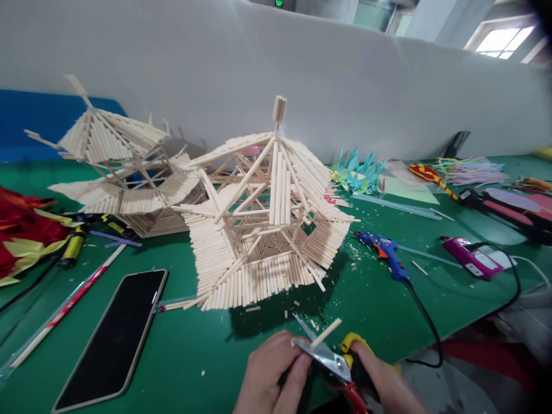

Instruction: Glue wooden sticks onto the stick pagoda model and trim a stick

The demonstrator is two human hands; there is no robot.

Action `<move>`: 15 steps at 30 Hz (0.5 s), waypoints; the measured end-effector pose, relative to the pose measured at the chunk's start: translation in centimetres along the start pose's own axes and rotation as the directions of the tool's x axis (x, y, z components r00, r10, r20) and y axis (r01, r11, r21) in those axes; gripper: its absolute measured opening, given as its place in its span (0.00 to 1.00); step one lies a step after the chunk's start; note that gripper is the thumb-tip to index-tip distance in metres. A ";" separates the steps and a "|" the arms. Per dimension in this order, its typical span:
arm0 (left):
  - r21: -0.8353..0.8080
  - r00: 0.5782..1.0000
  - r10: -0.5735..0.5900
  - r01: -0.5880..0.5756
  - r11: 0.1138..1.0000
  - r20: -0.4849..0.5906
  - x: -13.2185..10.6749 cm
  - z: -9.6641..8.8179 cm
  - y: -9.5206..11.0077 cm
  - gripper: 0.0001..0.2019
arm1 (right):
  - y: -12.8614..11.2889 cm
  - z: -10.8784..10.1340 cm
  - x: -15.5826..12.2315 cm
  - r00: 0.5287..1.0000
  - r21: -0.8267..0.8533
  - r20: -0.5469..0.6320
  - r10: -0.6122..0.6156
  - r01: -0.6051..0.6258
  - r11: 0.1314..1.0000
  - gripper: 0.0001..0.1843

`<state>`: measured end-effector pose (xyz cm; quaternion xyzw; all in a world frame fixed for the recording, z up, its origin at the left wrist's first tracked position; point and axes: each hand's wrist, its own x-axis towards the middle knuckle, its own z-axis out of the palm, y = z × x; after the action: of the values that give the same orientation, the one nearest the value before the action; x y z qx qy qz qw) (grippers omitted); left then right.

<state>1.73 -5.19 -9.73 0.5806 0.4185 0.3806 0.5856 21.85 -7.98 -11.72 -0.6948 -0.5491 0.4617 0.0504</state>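
Note:
At the bottom edge my left hand [269,374] pinches a short wooden stick [326,333] between fingers and thumb. My right hand [379,382] grips scissors [328,357] with yellow and red handles, and the metal blades lie across the stick. Just beyond the hands stands a pavilion model [263,224] built of wooden sticks, tilted on the green table [194,351]. A second stick pavilion [121,167] sits behind it to the left.
A black phone [114,336] lies at the front left beside long sticks in a wrapper [64,310]. A blue glue gun [386,253] with a black cord and a purple device [472,259] lie to the right. Paper crafts line the back; red and yellow paper [21,230] is far left.

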 end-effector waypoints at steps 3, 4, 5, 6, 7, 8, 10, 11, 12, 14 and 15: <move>-0.031 0.999 -0.028 0.027 0.999 -0.024 0.0 0.1 0.2 0.12 | 0.7 0.5 0.8 1.000 0.023 0.015 -0.020 0.019 1.000 0.22; -0.079 0.997 -0.071 0.070 0.994 -0.008 0.1 0.1 0.2 0.12 | 1.0 0.7 1.2 0.999 0.036 0.033 -0.016 0.015 0.999 0.25; -0.128 0.993 -0.116 0.117 0.985 0.015 0.2 0.0 0.3 0.13 | 1.3 0.9 1.5 0.998 0.050 0.057 -0.007 0.004 0.999 0.26; -0.179 0.987 -0.158 0.163 0.970 0.040 0.3 -0.1 0.3 0.14 | 1.5 1.0 1.8 0.997 0.064 0.081 0.004 -0.009 0.998 0.26; -0.225 0.979 -0.194 0.204 0.953 0.067 0.4 -0.1 0.3 0.15 | 1.6 1.1 2.0 0.995 0.077 0.098 0.009 -0.017 0.997 0.25; -0.267 0.971 -0.221 0.239 0.934 0.095 0.6 -0.2 0.3 0.16 | 1.6 1.2 2.0 0.995 0.090 0.103 0.006 -0.015 0.996 0.24; -0.337 0.954 -0.264 0.298 0.893 0.144 0.9 -0.3 0.3 0.17 | 1.4 1.1 1.7 0.996 0.107 0.087 -0.018 0.009 0.994 0.21; -0.359 0.947 -0.276 0.319 0.877 0.167 1.0 -0.3 0.2 0.17 | 1.2 1.1 1.4 0.997 0.110 0.076 -0.027 0.019 0.994 0.20; -0.370 0.940 -0.284 0.336 0.866 0.187 1.1 -0.3 0.2 0.17 | 0.9 0.9 1.0 0.998 0.112 0.064 -0.029 0.021 0.994 0.19; -0.358 0.935 -0.292 0.347 0.867 0.199 1.1 -0.3 0.2 0.18 | 0.4 0.7 0.4 0.999 0.115 0.050 -0.001 -0.005 0.993 0.16; -0.337 0.938 -0.292 0.341 0.877 0.189 1.1 -0.2 0.3 0.17 | 0.1 0.5 0.2 0.999 0.118 0.044 0.019 -0.024 0.993 0.15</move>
<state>1.92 -4.08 -9.49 0.4092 0.3903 0.3112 0.7638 21.57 -8.06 -12.21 -0.6865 -0.5142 0.5088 0.0746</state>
